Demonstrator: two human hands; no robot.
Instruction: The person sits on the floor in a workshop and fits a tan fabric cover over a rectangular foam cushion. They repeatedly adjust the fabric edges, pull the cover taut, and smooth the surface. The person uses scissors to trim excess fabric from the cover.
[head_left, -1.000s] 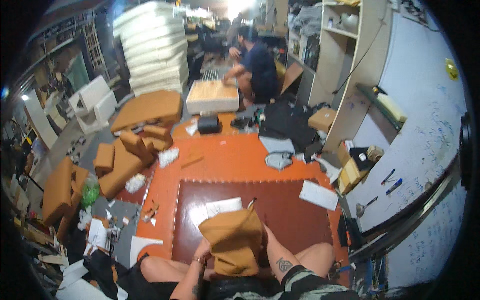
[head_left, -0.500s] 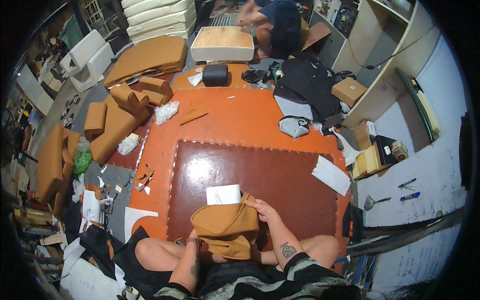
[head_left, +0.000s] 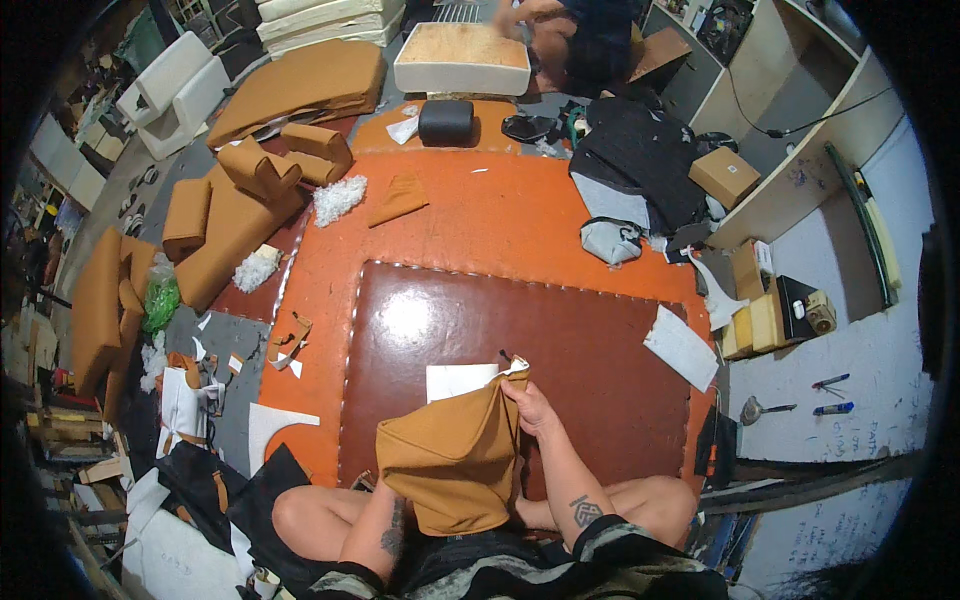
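Observation:
A tan sewn cover (head_left: 445,455), soft and pouch-like with a seam across its front, hangs over my lap between my crossed legs. My right hand (head_left: 530,408) is closed on its upper right corner, where a white edge and a small dark tip stick out. My left forearm (head_left: 372,532) reaches up to the cover's left side. The cover hides my left hand and its fingers, so I cannot see whether they grip it. Just behind the cover, a white sheet (head_left: 455,382) lies on the dark red mat (head_left: 570,350).
Tan upholstered pieces (head_left: 235,235) and white stuffing (head_left: 340,200) lie at the left. A black cushion (head_left: 446,123) and tan scrap (head_left: 398,200) lie ahead. Dark cloth (head_left: 640,155) and a cardboard box (head_left: 724,176) are at right. Another person (head_left: 580,50) sits at the back.
My right hand has raised the cover's right corner slightly, exposing a white edge. The folded cover has opened into a taller, smoother shape. The whole view has shifted a little.

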